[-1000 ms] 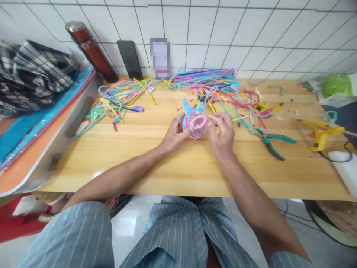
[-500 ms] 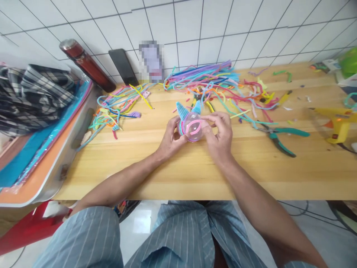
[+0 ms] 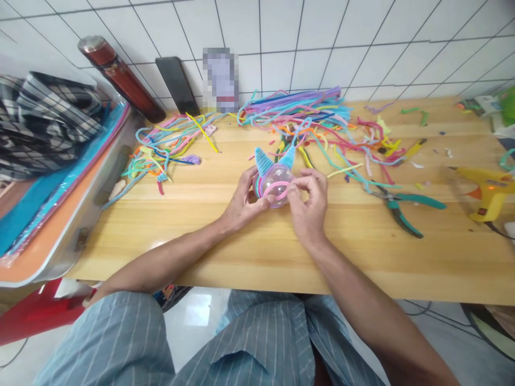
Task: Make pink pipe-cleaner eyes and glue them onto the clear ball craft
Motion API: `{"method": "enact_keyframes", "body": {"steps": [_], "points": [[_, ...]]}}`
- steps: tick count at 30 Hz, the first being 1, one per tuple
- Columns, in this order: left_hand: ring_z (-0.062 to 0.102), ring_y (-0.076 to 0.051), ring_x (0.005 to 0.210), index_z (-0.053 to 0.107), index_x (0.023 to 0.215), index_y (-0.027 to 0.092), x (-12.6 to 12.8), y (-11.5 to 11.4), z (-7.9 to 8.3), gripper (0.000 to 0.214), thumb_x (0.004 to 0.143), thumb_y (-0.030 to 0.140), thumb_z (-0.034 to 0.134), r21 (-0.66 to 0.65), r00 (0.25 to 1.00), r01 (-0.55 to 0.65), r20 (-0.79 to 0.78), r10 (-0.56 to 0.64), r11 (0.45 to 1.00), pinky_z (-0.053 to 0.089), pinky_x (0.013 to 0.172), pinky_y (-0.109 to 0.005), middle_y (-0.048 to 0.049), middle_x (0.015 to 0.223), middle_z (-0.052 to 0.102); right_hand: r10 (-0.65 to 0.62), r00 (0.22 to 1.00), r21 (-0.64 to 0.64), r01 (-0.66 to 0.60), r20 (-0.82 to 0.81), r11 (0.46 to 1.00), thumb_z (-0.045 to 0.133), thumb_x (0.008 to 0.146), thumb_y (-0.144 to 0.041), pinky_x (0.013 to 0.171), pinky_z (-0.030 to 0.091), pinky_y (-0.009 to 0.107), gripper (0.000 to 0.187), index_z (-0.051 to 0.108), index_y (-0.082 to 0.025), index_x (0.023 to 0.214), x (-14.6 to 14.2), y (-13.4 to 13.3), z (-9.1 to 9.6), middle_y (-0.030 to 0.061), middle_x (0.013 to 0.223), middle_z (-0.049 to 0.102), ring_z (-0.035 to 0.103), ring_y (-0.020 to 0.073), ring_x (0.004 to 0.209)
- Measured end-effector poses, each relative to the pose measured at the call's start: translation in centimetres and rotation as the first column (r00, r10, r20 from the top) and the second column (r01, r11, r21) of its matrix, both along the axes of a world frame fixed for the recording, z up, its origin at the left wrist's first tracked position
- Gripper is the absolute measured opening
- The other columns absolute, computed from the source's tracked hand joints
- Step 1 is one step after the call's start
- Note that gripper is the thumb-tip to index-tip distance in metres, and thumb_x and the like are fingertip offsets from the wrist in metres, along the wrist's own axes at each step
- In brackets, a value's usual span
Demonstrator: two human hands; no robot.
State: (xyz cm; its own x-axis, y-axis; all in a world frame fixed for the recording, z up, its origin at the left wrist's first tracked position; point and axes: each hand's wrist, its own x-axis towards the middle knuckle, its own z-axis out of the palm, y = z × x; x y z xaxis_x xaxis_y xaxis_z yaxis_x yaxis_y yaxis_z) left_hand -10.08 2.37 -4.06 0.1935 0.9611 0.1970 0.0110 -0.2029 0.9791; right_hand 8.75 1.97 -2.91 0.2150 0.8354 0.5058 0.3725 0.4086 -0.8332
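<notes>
A clear plastic ball [image 3: 276,179] with two blue pipe-cleaner cones on top sits between both hands over the middle of the wooden table [image 3: 241,246]. A pink pipe-cleaner ring [image 3: 274,188] lies around the ball's front. My left hand [image 3: 241,201] cups the ball's left side, fingers curled around it. From the right, my right hand [image 3: 308,201] pinches the pink ring against the ball with thumb and forefinger.
Loose coloured pipe cleaners [image 3: 317,126] spread across the back of the table, with a second pile [image 3: 164,147] at the left. Teal-handled pliers [image 3: 400,206] and a yellow glue gun [image 3: 486,187] lie right. A red flask [image 3: 120,78], a dark phone [image 3: 177,86] and a case [image 3: 60,214] stand left.
The ball has been turned slightly in both hands and the pink ring now lies flatter across its front. The camera view shifted; both hands kept hold.
</notes>
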Motion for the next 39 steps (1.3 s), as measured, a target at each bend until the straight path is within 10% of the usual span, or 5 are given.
{"method": "enact_keyframes", "body": {"steps": [8,27,39], "points": [[0.076,-0.026,0.119,0.054,0.140,0.029,0.8,-0.3,1.1,0.073,0.090,0.070,0.090,-0.044,0.994,-0.109,0.017,0.110,0.993,0.065,0.105,-0.044,-0.0066,0.131,0.076,0.068,0.994,0.009,-0.068,-0.080,0.998,0.073,0.099,-0.030,0.098,0.066,0.047,0.021,0.062,-0.030,0.117,-1.3,-0.9,0.0,0.0094,0.128,0.068,0.070,0.0267,0.121],[0.069,-0.028,0.133,0.052,0.132,0.031,0.5,0.5,0.6,0.068,0.091,0.074,0.085,0.034,0.980,-0.198,0.030,0.197,0.980,0.057,0.118,-0.048,-0.0066,0.137,0.071,0.190,0.879,-0.262,-0.326,-0.437,0.908,0.095,0.077,-0.077,0.125,0.059,0.061,0.098,0.055,-0.028,0.152,-1.6,0.1,-2.4,0.0191,0.163,0.064,0.066,0.0364,0.152],[0.068,-0.029,0.132,0.057,0.133,0.029,0.7,1.0,0.6,0.072,0.086,0.074,0.089,0.049,0.986,-0.143,0.097,0.138,0.989,0.057,0.116,-0.047,-0.0071,0.139,0.071,0.235,0.909,-0.132,-0.294,-0.343,0.947,0.090,0.085,-0.068,0.120,0.063,0.056,0.086,0.056,-0.028,0.153,-1.6,-0.2,-1.5,0.0182,0.162,0.066,0.070,0.0334,0.145]]}}
